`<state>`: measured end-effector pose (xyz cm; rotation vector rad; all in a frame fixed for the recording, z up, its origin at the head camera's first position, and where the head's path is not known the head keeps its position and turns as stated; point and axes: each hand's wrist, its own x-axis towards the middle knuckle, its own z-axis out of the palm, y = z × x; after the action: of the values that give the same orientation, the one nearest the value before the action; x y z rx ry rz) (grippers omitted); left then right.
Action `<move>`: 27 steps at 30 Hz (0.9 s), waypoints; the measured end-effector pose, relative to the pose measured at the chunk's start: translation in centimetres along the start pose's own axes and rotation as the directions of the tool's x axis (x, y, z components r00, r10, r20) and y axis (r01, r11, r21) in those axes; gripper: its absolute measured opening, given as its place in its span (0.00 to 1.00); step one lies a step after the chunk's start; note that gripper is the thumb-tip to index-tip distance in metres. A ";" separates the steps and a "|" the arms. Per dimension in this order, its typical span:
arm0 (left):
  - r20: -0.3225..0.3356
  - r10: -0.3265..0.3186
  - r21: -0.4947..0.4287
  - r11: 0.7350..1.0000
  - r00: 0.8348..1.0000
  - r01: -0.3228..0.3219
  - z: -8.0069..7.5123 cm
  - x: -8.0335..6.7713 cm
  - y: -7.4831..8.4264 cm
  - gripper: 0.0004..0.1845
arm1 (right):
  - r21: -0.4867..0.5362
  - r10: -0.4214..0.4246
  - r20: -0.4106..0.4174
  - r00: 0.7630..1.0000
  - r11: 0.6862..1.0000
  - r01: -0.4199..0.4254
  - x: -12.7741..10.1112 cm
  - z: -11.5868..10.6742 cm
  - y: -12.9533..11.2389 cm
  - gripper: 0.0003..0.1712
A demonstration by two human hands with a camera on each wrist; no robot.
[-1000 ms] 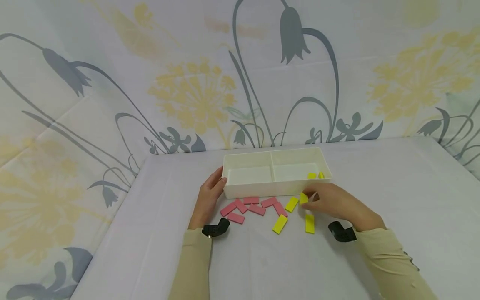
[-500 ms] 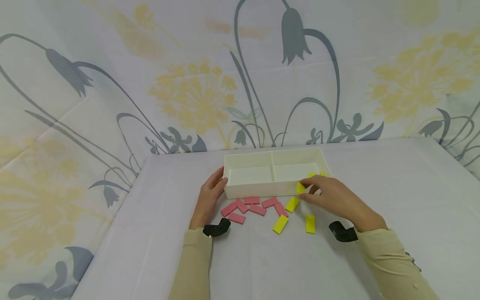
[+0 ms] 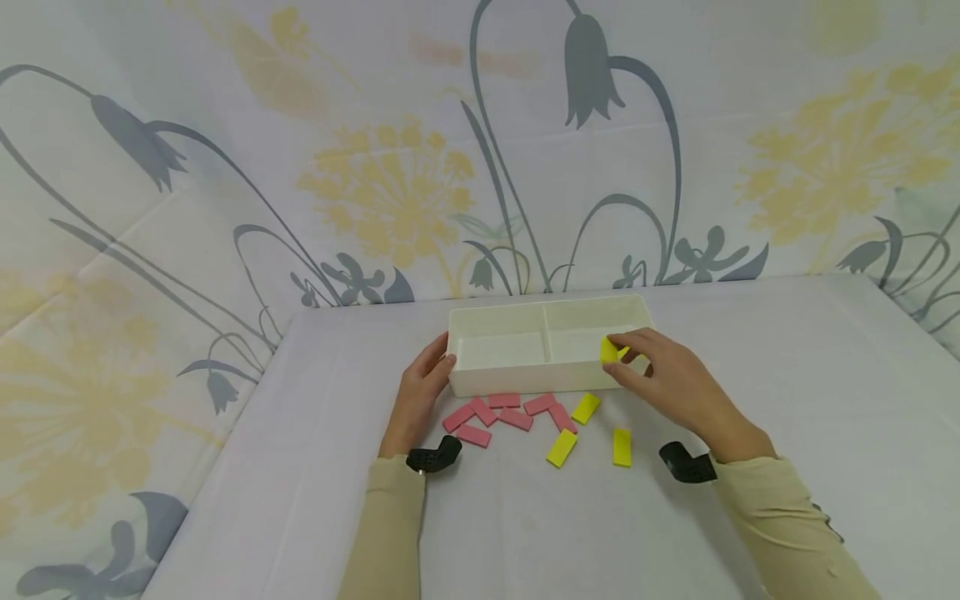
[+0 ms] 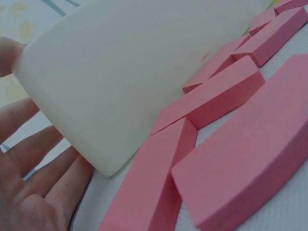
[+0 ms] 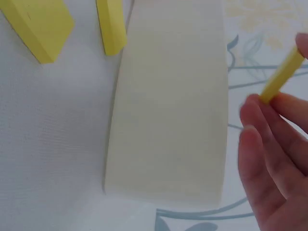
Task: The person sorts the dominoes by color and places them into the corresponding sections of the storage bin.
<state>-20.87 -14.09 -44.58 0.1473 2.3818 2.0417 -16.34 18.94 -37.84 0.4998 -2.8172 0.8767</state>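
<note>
My right hand (image 3: pixel 671 379) pinches a yellow block (image 3: pixel 608 351) between thumb and fingertips, just over the front rim of the white two-compartment box (image 3: pixel 517 380). In the right wrist view the yellow block (image 5: pixel 283 76) is held beyond the box's front wall (image 5: pixel 168 110). My left hand (image 3: pixel 417 396) rests against the box's left end. Its fingers (image 4: pixel 36 149) look spread and fairly straight along that end, with one fingertip at the upper corner. Yellow seen between my right fingers belongs partly to blocks in the right compartment, mostly hidden by the hand.
Several pink blocks (image 3: pixel 514 419) lie along the box's front, some touching. Three yellow blocks lie on the white cloth, one of them (image 3: pixel 622 447) furthest right. A patterned cloth (image 3: pixel 390 192) hangs behind the box.
My right hand has lifted the yellow block from the cloth in front of the box, up and over its front rim. My left hand stays at the box's left end.
</note>
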 end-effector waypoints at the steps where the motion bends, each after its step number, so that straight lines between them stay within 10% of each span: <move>1: 0.001 0.001 -0.003 1.000 1.000 -0.001 0.0 0.0 0.0 0.26 | 0.000 -0.004 -0.023 1.000 1.000 0.004 0.0 0.0 0.0 0.26; 27: 0.010 -0.029 -0.051 0.998 1.000 0.030 -0.1 -0.1 0.2 0.23 | 0.165 0.197 -0.181 0.964 0.972 -0.167 1.1 1.2 1.9 0.31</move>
<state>-20.74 -14.20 -44.40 0.1202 2.3100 2.0817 -18.10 19.41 -39.55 0.1598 -2.6603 1.1106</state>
